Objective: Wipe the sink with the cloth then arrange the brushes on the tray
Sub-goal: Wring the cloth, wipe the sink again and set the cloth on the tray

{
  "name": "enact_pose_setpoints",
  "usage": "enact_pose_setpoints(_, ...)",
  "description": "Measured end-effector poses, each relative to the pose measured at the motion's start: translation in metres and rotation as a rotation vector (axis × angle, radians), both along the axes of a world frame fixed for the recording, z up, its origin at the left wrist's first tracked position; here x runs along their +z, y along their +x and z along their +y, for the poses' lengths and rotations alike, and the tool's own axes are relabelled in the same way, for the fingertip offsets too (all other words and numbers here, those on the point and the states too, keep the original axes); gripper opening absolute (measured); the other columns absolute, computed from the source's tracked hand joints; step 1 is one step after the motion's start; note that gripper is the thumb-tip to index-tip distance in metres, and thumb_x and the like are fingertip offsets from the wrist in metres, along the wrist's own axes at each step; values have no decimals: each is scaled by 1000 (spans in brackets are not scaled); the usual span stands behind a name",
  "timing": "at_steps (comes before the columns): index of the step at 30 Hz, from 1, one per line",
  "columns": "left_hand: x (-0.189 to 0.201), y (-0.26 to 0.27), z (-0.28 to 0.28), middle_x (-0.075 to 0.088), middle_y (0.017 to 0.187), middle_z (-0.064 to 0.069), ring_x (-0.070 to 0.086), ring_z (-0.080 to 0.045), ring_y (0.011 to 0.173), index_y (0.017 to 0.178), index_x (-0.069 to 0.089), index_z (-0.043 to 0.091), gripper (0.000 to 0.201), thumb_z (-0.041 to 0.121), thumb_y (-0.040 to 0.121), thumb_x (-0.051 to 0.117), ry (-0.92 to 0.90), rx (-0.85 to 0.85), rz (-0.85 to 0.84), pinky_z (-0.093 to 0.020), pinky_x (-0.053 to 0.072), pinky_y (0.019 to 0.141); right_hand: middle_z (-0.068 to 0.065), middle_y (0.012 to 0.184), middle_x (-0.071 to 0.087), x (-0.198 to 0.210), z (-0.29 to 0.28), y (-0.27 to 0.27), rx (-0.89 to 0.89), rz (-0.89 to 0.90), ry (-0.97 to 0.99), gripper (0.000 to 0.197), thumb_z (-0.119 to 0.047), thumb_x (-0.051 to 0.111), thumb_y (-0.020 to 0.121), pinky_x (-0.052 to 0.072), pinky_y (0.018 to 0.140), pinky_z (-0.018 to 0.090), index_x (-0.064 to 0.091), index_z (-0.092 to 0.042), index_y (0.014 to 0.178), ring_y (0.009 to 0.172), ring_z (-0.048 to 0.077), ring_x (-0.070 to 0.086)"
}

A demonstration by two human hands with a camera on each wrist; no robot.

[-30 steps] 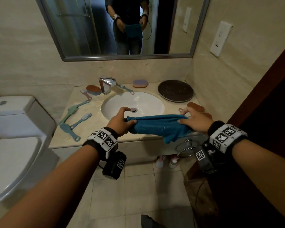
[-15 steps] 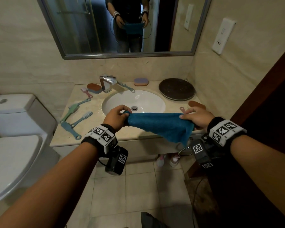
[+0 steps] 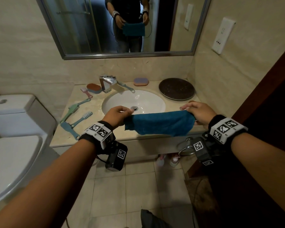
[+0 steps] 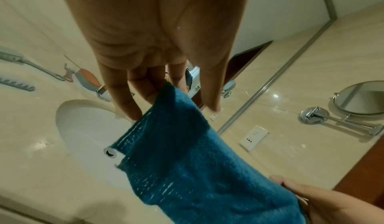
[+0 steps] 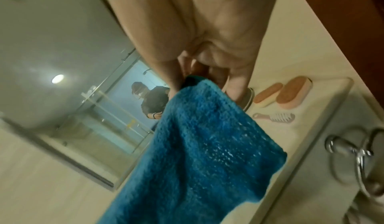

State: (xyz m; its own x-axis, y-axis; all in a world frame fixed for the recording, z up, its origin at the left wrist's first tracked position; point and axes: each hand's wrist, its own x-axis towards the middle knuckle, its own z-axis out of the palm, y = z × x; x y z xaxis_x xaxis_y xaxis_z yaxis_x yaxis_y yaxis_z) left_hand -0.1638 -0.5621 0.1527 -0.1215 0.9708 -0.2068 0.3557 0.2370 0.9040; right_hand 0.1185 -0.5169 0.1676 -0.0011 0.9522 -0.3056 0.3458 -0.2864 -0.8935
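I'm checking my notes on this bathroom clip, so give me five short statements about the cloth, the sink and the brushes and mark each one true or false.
1. Both hands hold the blue cloth: left hand, right hand. True.
2. The cloth lies flat inside the sink. False: it hangs stretched between the hands, in front of the basin.
3. The round dark tray carries several brushes. False: no brushes lie on it.
4. Green brushes lie on the counter, left of the sink. True.
5. One brush rests beside the faucet. True.
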Motion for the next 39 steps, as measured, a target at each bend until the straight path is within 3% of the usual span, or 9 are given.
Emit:
enact_pose_setpoints(3, 1, -7, 0, 60, 106, -6, 56, -20, 97, 114, 61, 11, 35, 10, 80, 70, -15, -114, 154, -30, 48, 84, 2, 99, 61, 3, -2, 2, 142, 117, -55, 25, -8, 55, 91, 47, 69, 24, 60, -13, 115, 86, 11, 58)
enact_pose_setpoints(6, 0, -9, 1, 66, 104, -9, 58, -19, 93, 107, 67, 8, 23, 2, 85, 62, 78, -66, 311, -30, 48, 85, -4, 91, 57, 4, 0, 2, 288, -172, 53, 36, 5, 65, 80, 47, 65, 21, 63, -13, 111, 85, 16, 59)
enact_pose_setpoints(12, 0, -11, -3, 57, 98, -11, 50, -26, 109, 100, 69, 6, 24, 24, 92, 56, 82, -44, 666, -33, 40, 85, -1, 76, 54, 4, -3, -3, 301, -499, 217, 19, -19, 63, 87, 54, 84, 43, 72, -2, 88, 92, 25, 61)
enact_pose_setpoints(16, -5, -2, -9, 62, 89, -9, 61, -29, 93, 96, 64, 7, 22, 26, 92, 54, 10, -91, 552, -27, 41, 70, 15, 103, 63, -2, -7, -14, 303, -582, 145, 26, -27, 57, 90, 53, 69, 39, 65, -9, 72, 90, 27, 65)
enact_pose_setpoints(22, -14, 25, -12, 62, 90, -13, 62, -24, 64, 85, 55, 13, 9, 19, 91, 57, -61, -56, 218, -28, 57, 51, 8, 59, 57, -21, -14, -50, 246, -381, 11, 19, -23, 57, 88, 48, 50, 26, 63, -5, 83, 47, 18, 55)
enact_pose_setpoints(27, -10, 49, -15, 64, 87, -17, 63, -25, 68, 81, 53, 15, 14, 16, 94, 49, -124, -162, -7, -38, 57, 72, 8, 94, 65, -20, -27, -80, 399, -81, -106, 6, -17, 58, 88, 54, 82, 35, 63, -16, 90, 91, 20, 64)
enact_pose_setpoints(30, -3, 47, -16, 61, 109, -28, 61, -25, 76, 93, 56, 7, 18, 15, 97, 40, -164, -191, -77, -34, 54, 73, 10, 110, 66, -21, -28, -85, 534, -85, -57, 34, -16, 69, 80, 49, 96, 37, 59, -10, 112, 104, 23, 62)
enact_pose_setpoints(34, 9, 32, -16, 63, 111, -18, 63, -27, 97, 128, 50, 4, 40, 18, 99, 27, -225, -303, -115, -32, 49, 86, 2, 102, 64, -27, -22, -91, 494, -188, 65, 45, -17, 76, 74, 50, 84, 29, 53, -16, 113, 94, 17, 61)
enact_pose_setpoints(39, 5, -2, -4, 67, 108, -7, 64, -19, 96, 117, 60, 15, 27, 18, 96, 43, -128, -315, -57, -29, 45, 85, 7, 85, 63, -27, -9, -105, 428, -163, 118, 18, -2, 57, 83, 51, 76, 36, 62, -10, 99, 84, 23, 61)
